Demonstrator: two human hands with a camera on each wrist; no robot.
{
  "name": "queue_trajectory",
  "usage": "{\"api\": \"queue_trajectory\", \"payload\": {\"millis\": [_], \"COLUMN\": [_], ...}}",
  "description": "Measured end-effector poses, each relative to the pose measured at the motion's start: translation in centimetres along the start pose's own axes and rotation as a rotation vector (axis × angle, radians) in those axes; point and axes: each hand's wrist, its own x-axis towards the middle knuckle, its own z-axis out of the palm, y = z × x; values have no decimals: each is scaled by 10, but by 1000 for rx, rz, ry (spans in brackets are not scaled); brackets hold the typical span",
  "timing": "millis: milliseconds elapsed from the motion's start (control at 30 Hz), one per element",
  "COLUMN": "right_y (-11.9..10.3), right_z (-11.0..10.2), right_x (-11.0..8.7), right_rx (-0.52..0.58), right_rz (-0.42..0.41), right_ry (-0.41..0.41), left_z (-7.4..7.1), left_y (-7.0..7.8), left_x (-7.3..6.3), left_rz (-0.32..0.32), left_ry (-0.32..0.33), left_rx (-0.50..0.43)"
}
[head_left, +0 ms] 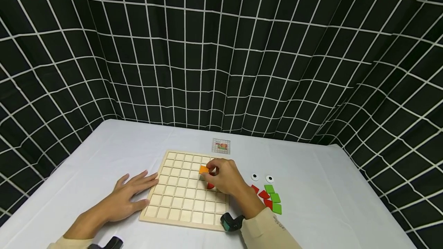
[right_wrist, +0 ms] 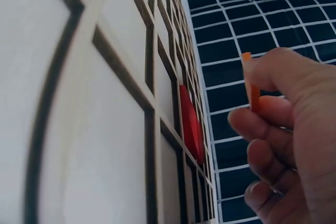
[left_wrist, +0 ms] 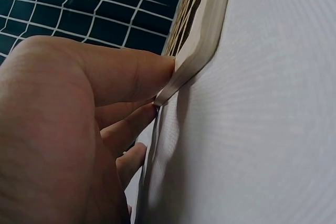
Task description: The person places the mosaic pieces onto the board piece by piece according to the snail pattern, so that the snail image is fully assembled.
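My right hand [head_left: 225, 176] pinches an orange square tile [head_left: 203, 169] between thumb and fingers. In the right wrist view, that tile [right_wrist: 252, 87] is held on edge, apart from the wooden grid board [head_left: 178, 192]. One red tile [head_left: 210, 186] with a curved side lies in a cell of the board, partly hidden under my right hand in the head view. At the board's left edge, my left hand [head_left: 127, 200] rests with fingers spread. Its thumb and fingertips touch the wooden rim [left_wrist: 202, 40] in the left wrist view.
Right of the board lie several green tiles [head_left: 275, 198], several red tiles [head_left: 264, 195] and two white discs with black dots, one being the nearer eye disc [head_left: 269, 179]. A small picture card [head_left: 221, 146] sits behind the board. A black gridded curtain [head_left: 194, 68] surrounds the white table [head_left: 325, 187].
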Motion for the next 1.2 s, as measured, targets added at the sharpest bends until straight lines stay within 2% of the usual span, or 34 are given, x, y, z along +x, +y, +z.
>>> {"api": "queue_trajectory", "payload": {"millis": [200,600,767,1200], "right_y": [4,9,10,12], "right_z": [3,9,10,13], "right_x": [1,2,2,0], "right_rx": [-31,-119,-164,-144], "right_rz": [41,7,-9,47], "right_ry": [-63,-91,-92,-127], "left_z": [1,1,1,2], "left_y": [-1,1,1,0], "left_x": [1,1,1,2], "left_rz": [-12,-46,-41,-30], "left_ry": [-3,-18,-15,-3], "left_rx": [-2,-13,-11,2]}}
